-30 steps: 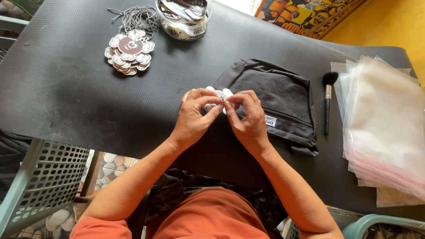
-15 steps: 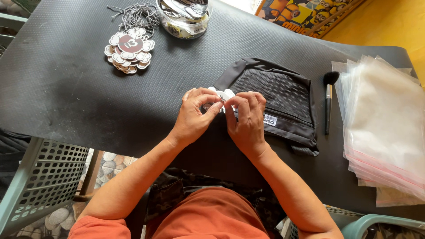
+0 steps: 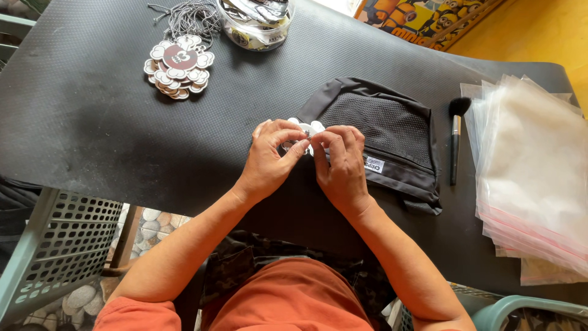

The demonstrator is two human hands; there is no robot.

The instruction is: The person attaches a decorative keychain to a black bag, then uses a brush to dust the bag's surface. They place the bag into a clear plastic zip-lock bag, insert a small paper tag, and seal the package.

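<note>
My left hand point(image 3: 271, 160) and my right hand point(image 3: 340, 165) meet over the middle of the black table point(image 3: 92, 135), fingertips pinched together on a small white flower-shaped tag point(image 3: 304, 130). Most of the tag is hidden by my fingers. Right beside my right hand lies a folded black mesh garment point(image 3: 386, 138) with a small white label; the tag sits at its left edge.
A pile of flower-shaped tags point(image 3: 177, 66) lies at the far left, with a bundle of thin cords point(image 3: 193, 15) behind it. A clear tub point(image 3: 256, 24) stands at the back. A black brush point(image 3: 456, 138) and a stack of clear plastic bags point(image 3: 533, 171) lie to the right.
Both hands stay on the tag; only the fingers have shifted slightly around it.
</note>
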